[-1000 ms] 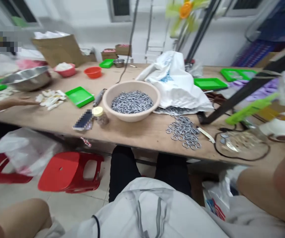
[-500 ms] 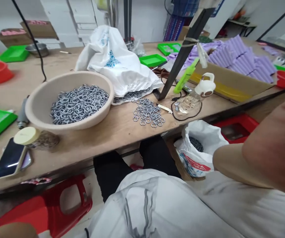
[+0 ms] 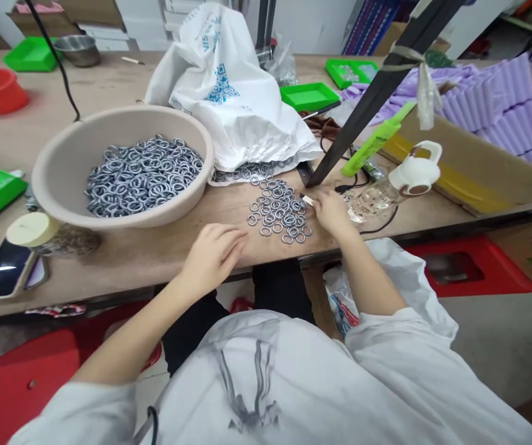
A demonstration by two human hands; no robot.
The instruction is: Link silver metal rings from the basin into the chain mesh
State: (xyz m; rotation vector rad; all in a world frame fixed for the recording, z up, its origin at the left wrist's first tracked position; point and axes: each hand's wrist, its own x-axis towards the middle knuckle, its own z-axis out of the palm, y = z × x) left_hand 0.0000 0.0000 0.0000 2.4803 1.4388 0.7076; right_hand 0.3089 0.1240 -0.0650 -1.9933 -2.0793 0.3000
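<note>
Sorting step, I'd say: right hand [image 3: 330, 213] pinches small flat metal strip [image 3: 308, 199], prob., beside loose silver metal rings [image 3: 278, 213] on wooden worktop [image 3: 154, 250]; left hand [image 3: 212, 254] loosely curled, empty. Next needs a ring picked.

Looks like a small assembly workshop. A long plywood table [image 3: 154, 253] is loaded with a basin [image 3: 57, 179] full of metal rings [image 3: 140, 176], more loose rings [image 3: 277, 210] spread near the edge, green sorting trays [image 3: 308, 96] set farther back, and purple foam [image 3: 502, 99] stacked far right.
</note>
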